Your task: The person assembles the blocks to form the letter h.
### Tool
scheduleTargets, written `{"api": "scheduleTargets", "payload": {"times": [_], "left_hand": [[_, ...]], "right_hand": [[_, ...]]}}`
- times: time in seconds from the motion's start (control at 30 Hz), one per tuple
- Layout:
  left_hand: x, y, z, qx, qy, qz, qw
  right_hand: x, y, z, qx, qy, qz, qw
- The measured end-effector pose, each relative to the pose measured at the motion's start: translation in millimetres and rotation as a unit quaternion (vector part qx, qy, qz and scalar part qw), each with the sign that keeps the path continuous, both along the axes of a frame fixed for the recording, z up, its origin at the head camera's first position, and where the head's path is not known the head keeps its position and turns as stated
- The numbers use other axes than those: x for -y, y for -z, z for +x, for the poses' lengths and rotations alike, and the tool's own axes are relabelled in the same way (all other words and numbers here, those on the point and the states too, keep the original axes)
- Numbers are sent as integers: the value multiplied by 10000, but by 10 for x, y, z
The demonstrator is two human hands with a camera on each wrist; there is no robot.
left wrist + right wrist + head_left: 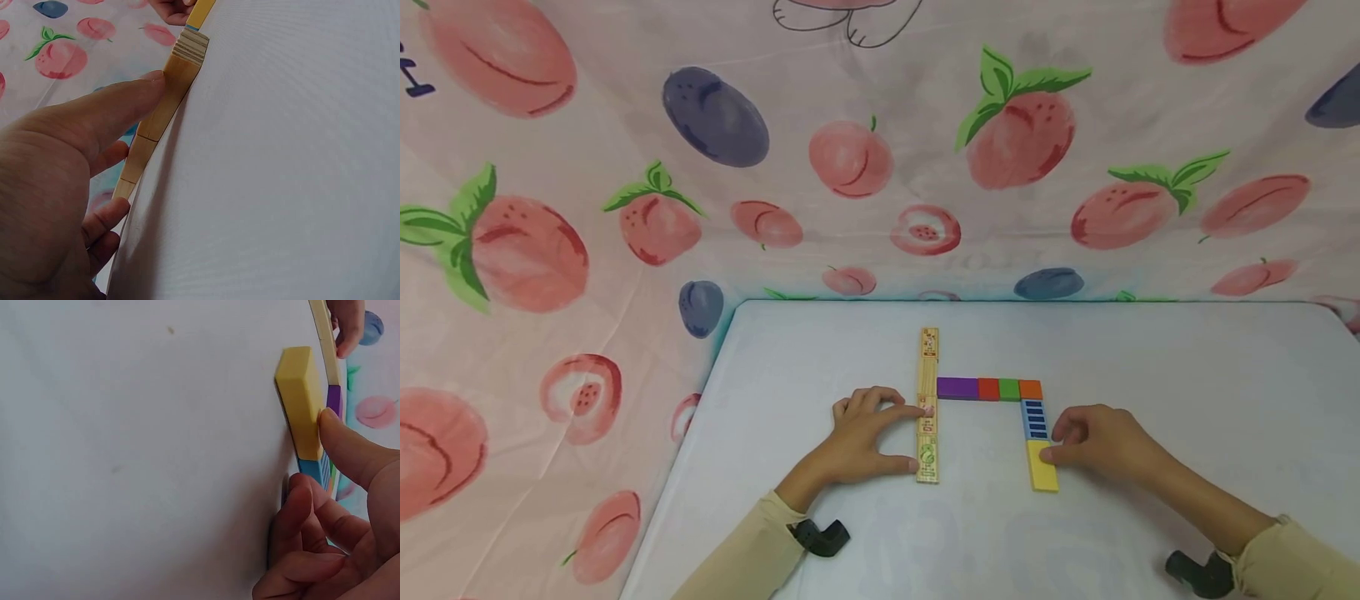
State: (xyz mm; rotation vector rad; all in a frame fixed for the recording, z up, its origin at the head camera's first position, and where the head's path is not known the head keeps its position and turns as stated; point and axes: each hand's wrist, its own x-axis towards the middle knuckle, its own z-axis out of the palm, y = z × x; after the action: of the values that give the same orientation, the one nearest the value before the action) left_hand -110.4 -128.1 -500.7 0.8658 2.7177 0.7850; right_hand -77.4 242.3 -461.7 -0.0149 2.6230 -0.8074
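Note:
A column of pale wooden picture blocks (928,406) lies flat on the white table (1187,392). My left hand (913,437) rests against its left side, index finger and thumb touching it; the thumb (119,106) lies straight along the blocks (164,106). A row of purple (957,388), red, green and orange (1031,389) blocks runs right from the column. Below the orange one lie a blue striped block (1033,418) and a yellow block (1042,467). My right hand (1052,443) sits at their right side, its thumb (344,444) pressing the yellow block (300,400), fingers loosely curled.
A fruit-print cloth (850,158) hangs behind and to the left of the table, right at its edges. Black wrist cameras (822,537) sit on both beige sleeves. Bare table spreads right of the blocks and in front of them.

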Motion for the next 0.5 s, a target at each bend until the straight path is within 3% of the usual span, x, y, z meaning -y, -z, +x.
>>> {"api": "scheduleTargets", "payload": {"times": [0.5], "left_hand": [[-7,9,-4,1,27,32,10000]], "right_hand": [[-22,0,1,9,-88,-48,9999]]}}
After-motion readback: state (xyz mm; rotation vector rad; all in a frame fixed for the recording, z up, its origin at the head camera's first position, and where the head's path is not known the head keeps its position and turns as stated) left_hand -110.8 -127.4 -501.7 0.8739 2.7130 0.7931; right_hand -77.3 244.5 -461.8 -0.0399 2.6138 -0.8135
